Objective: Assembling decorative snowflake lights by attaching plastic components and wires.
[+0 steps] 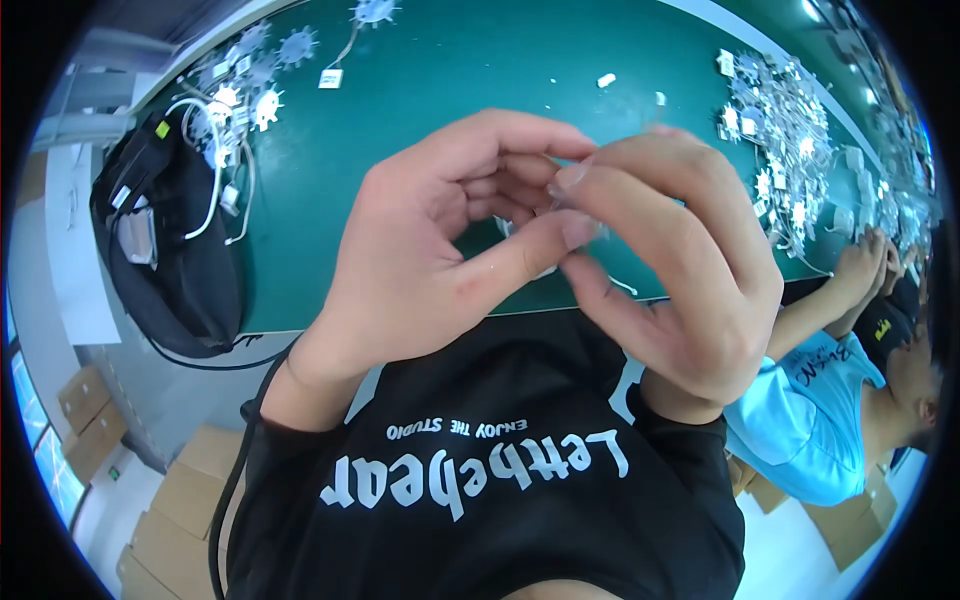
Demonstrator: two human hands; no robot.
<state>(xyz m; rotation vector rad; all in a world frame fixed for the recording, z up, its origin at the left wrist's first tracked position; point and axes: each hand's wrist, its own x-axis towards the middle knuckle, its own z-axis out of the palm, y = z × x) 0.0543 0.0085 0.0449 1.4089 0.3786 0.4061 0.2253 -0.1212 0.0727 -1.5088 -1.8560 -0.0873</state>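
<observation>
My left hand [420, 230] and my right hand [690, 260] meet over the near part of the green table, their fingertips pinched together. Between them is a small pale thing, mostly covered by the fingers and blurred, so its kind cannot be told. A short white wire end [624, 287] shows just below the right fingers. Both hands are closed, thumbs and index fingers pressed at the same spot. Beyond the hands, two small white pieces [606, 80] lie loose on the table.
Spiky, gear-shaped pale pieces with wires and white tags [240, 80] lie at the far left, and a larger heap [785, 140] at the right. A black bag [170, 230] rests on the table's left edge. A co-worker in a light blue shirt [810, 420] sits at the right.
</observation>
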